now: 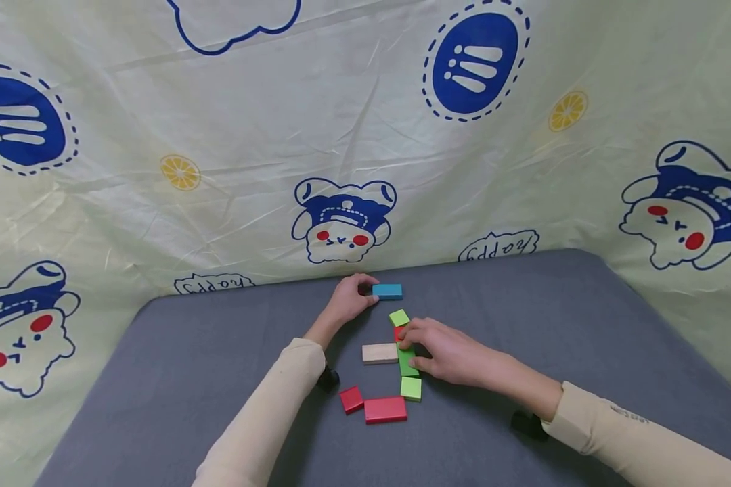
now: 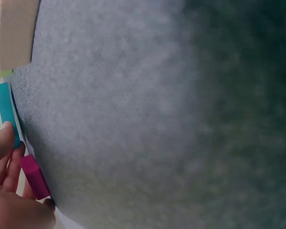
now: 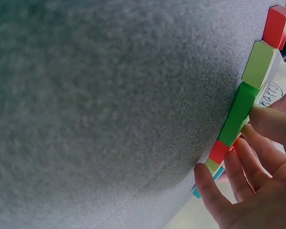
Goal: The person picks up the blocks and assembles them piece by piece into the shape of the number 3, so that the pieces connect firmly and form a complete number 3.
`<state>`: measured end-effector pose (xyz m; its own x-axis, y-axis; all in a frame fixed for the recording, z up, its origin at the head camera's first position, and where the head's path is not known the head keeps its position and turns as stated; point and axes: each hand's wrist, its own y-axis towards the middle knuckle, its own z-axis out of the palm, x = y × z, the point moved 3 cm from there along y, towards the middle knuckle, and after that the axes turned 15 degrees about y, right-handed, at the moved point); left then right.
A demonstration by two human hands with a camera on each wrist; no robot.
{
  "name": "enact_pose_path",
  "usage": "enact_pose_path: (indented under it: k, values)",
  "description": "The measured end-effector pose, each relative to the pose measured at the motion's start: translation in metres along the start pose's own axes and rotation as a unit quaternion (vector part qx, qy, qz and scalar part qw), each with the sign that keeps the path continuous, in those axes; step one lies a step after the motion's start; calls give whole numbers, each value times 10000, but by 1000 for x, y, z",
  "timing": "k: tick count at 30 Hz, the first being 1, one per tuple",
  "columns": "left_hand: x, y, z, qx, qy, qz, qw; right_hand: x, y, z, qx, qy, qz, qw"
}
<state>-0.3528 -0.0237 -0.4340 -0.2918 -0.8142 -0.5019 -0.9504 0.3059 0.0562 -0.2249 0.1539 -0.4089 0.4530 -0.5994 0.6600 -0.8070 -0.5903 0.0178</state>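
At the far side of the table, my left hand (image 1: 348, 298) pinches the left end of a blue block (image 1: 392, 292) between thumb and fingers. A magenta block (image 2: 35, 178) shows beside the lower fingers in the left wrist view; whether they grip it I cannot tell, and the head view hides it. My right hand (image 1: 447, 352) reaches over a column of blocks. Its thumb touches a green block (image 3: 237, 114), and other fingertips rest about a small red block (image 3: 219, 151). Lime blocks (image 1: 399, 317) stand at both ends of this column.
A plain wooden block (image 1: 379, 354) lies left of the green block. Nearer the front are a long red block (image 1: 386, 410) and a small red block (image 1: 352, 400). The dark grey table (image 1: 189, 379) meets a printed curtain (image 1: 250, 203) at its back edge.
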Motion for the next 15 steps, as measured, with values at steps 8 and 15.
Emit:
enact_pose_path:
  k: [8, 15]
  values:
    - [4, -3, -4, -356, -317, 118, 9988, 1, 0, 1, -21, -97, 86, 9999]
    - [5, -8, -12, -536, -449, 334, 9970, 2, -1, 1, -6, -237, 69, 9997]
